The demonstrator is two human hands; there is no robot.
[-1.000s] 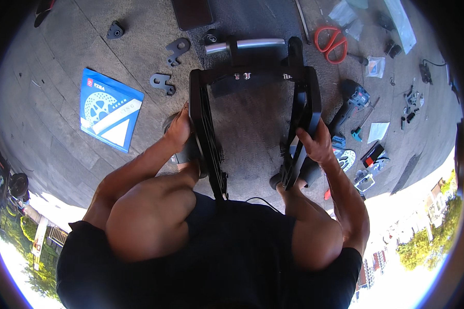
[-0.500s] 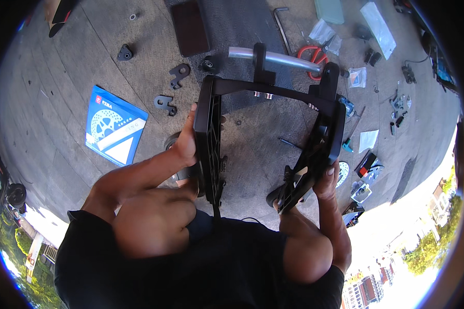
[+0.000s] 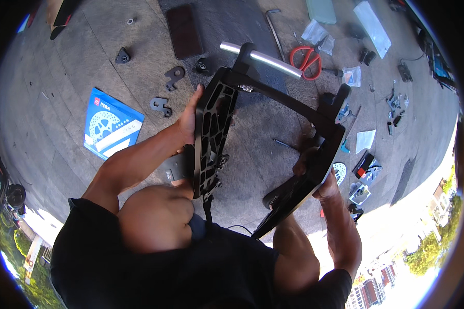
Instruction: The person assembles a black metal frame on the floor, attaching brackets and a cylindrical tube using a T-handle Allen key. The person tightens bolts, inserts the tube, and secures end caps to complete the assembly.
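Left hand (image 3: 187,123) and right hand (image 3: 327,188) holding black U-shaped frame (image 3: 286,99)
Fingers grip opposite sides; silver cylindrical bar (image 3: 271,63) at far end.

Your frame (image 3: 283,101): black, web-like cutouts on its left side
Your tube (image 3: 273,63): silver
Your scissors handles (image 3: 304,65): red
Your packet (image 3: 113,125): blue, with a white perforated-disc print
Your shirt (image 3: 160,278): black

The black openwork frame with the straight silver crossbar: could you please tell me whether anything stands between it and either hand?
Nothing visible does: the bare left hand directly holds the left side of the black openwork frame, and the bare right hand its right side.
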